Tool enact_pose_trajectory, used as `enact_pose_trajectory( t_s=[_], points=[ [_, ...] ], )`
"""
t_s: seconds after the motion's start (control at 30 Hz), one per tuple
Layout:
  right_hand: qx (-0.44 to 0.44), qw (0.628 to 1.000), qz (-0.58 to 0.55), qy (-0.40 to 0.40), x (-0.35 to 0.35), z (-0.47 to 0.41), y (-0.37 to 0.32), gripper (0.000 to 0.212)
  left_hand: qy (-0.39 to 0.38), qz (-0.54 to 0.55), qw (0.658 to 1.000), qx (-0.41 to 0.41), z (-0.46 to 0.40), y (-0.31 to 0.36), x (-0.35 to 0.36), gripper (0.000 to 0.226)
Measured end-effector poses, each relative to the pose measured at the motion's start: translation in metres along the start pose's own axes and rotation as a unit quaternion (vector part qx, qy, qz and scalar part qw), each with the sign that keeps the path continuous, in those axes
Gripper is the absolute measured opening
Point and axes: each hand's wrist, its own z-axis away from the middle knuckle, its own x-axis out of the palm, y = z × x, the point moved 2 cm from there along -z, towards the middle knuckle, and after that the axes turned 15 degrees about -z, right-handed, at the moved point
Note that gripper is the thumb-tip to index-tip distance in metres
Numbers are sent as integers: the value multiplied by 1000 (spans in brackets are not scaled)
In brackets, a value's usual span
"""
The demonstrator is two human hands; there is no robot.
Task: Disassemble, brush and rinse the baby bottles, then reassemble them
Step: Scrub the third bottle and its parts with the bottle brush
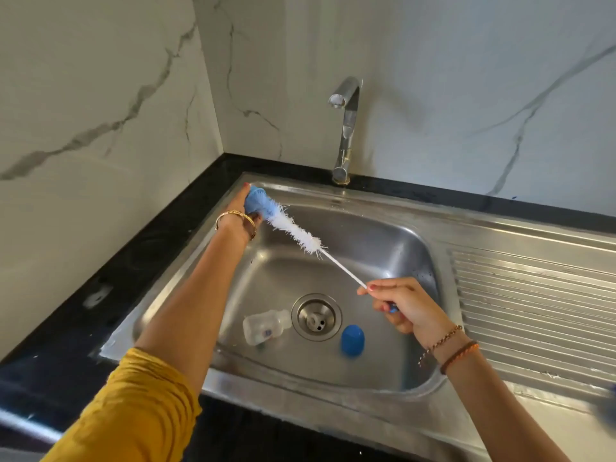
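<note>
Gripped in the left hand (245, 208) over the sink (333, 191), a blue bottle part (256, 200) is steadied for scrubbing while the bottle brush (293, 230) is pinched by its handle in the right hand (405, 306).

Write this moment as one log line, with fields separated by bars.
step: brushing | left hand: holds blue bottle part | right hand: grips bottle brush | sink: clear bottle, blue cap | tap: off
</note>
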Motion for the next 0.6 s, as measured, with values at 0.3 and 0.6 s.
enact_pose_trajectory(
  t_s=[0.3,0.6],
  points=[
    [-108,990,82,46,0,3,5,32,91,-83,991,48,-10,15,0,41],
    [-357,751,500,243,19,9,-1,28,74,-3,997,29,4,13,6,34]
  ],
)
